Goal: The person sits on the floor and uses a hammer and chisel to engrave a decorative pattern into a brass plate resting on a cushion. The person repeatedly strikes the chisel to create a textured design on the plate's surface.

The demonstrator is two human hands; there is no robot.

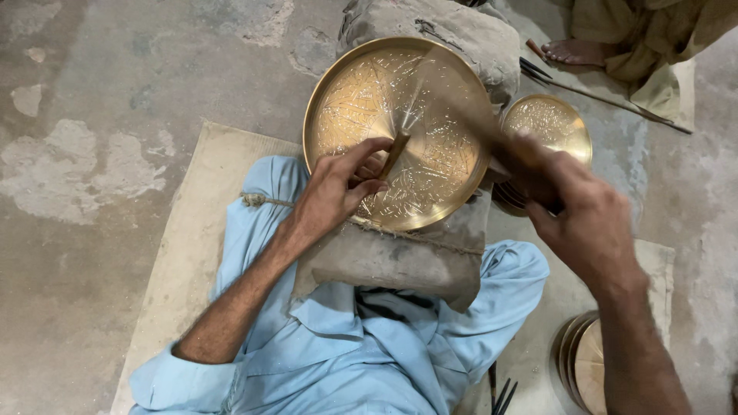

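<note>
A large round brass plate (361, 84) with engraved patterns leans on a grey cloth pad (400, 261) over my lap. My left hand (334, 192) rests on the plate's lower middle and grips a short brown chisel (394, 154), its tip set against the plate's centre. My right hand (573, 204) is raised to the right of the plate, blurred by motion, closed around a tool handle that I can barely make out.
A smaller engraved brass plate (550, 123) tops a stack at the right. More brass plates (584, 365) stand at the lower right. A grey stuffed sack (461, 34) lies behind the big plate. Another person's bare foot (576, 52) and thin rods (600, 96) are at the top right. A beige mat (192, 223) covers the concrete floor.
</note>
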